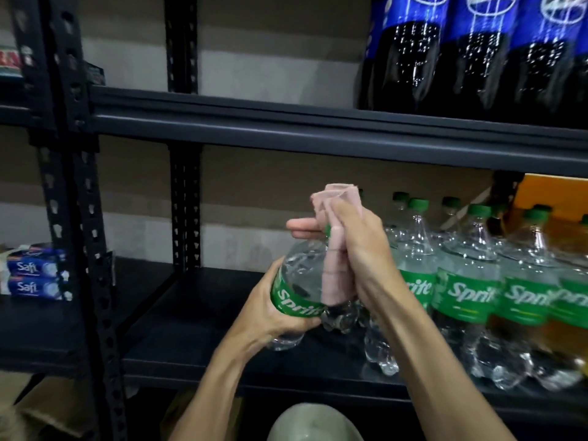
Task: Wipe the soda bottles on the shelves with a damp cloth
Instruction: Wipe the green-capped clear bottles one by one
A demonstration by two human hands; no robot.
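Just right of the frame's centre, the left hand (283, 308) grips a clear plastic soda bottle with a green Sprite label (300, 264), fingers and thumb curled round the label band. The bottle is lifted off the shelf and tilted, its neck toward 1 o'clock and its base toward 7 o'clock. The right hand (361, 249) meets it from 3 o'clock, fingers closed round a folded pale pink cloth (337, 275) pressed against the bottle's neck and shoulder. The cap is mostly hidden under the cloth, with only a green sliver showing. One digit of this hand sticks out straight toward 9 o'clock above the bottle's shoulder. A loose end of the cloth stands up at 12 o'clock above the knuckles.

At 3 o'clock from the hands, a group of matching green-capped Sprite bottles (471, 294) stands upright on the lower dark metal shelf board (197, 313). At 1 o'clock, dark cola bottles with blue labels (474, 65) stand on the upper dark shelf (254, 122). An orange box (553, 192) sits behind the Sprite group at 2 o'clock. At 9 o'clock, on the neighbouring rack, lie blue-and-white boxes (31, 276). At 6 o'clock a pale rounded object (315, 421), blurred, meets the bottom edge.
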